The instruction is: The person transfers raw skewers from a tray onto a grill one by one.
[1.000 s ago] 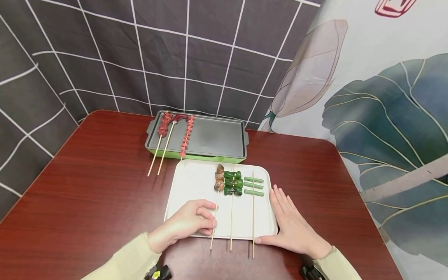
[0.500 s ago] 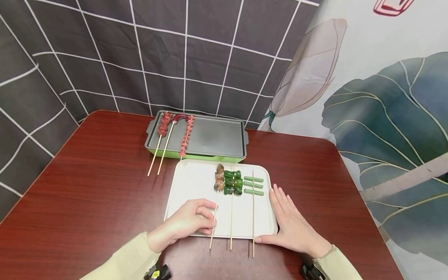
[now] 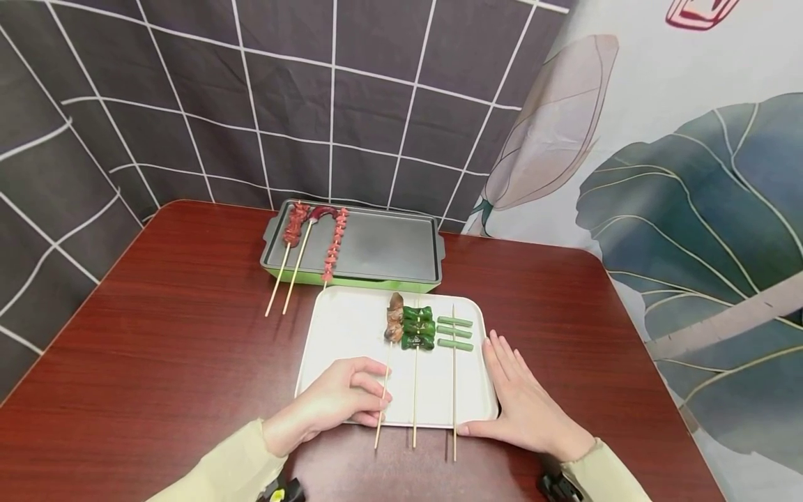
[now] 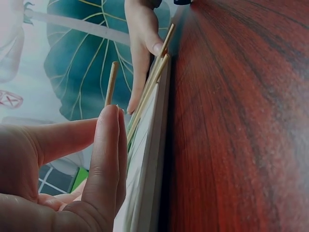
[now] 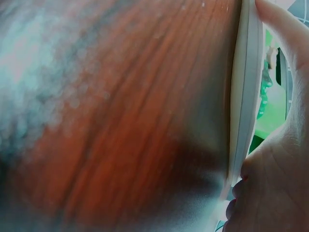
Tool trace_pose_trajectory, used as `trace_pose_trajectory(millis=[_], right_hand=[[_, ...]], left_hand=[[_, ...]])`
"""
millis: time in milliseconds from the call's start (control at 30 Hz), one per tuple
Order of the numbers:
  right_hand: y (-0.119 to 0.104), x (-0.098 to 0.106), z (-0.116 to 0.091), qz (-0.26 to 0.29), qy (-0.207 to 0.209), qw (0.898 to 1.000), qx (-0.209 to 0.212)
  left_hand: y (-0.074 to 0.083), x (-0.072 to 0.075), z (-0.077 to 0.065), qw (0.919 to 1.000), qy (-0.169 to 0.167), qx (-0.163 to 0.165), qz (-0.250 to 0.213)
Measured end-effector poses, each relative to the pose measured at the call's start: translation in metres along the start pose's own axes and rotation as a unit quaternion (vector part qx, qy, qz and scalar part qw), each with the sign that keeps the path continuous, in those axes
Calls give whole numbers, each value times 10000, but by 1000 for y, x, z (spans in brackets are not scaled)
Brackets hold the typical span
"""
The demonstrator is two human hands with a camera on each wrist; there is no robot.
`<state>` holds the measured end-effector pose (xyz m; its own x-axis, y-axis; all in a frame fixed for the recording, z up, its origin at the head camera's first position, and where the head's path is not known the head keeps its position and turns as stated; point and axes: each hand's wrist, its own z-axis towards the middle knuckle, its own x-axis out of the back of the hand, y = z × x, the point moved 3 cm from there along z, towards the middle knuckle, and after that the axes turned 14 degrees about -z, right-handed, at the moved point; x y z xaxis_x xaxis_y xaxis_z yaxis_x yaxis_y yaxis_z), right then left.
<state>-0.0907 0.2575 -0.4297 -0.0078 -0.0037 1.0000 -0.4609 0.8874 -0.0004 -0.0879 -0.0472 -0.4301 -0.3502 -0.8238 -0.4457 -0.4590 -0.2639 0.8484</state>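
Note:
My left hand (image 3: 341, 396) reaches over the front left of a white tray (image 3: 339, 324) and pinches the stick of a skewer with brown mottled pieces (image 3: 394, 318). In the left wrist view, the stick's end (image 4: 111, 82) sticks out past the fingertips. To its right on the tray lie a skewer of dark green rolled pieces (image 3: 417, 328) and one of short green stalks (image 3: 454, 333). All three sticks reach past the tray's front edge. My right hand (image 3: 530, 408) rests against the tray's front right corner, fingers straight along the side, thumb at the front edge beside the rightmost stick.
Behind the tray stands a green grill pan (image 3: 392, 244) with a dark flat top. On its left side lie three red skewers, including a row of small red pieces (image 3: 334, 244); two sticks overhang its front. A grid-patterned cloth (image 3: 282, 97) hangs behind the wooden table (image 3: 157, 335).
My left fingertips have shifted slightly right along the stick, and the brown skewer has tilted a little, its lower end moving slightly left. The right hand has stayed in place.

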Motion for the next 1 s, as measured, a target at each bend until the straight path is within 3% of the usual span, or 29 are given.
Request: trace_pose_trajectory(millis=[1000], right_hand=[[0, -1, -1, -26, -30, 10000, -20]], left_hand=[[5, -6, -12, 9989, -163, -321, 315]])
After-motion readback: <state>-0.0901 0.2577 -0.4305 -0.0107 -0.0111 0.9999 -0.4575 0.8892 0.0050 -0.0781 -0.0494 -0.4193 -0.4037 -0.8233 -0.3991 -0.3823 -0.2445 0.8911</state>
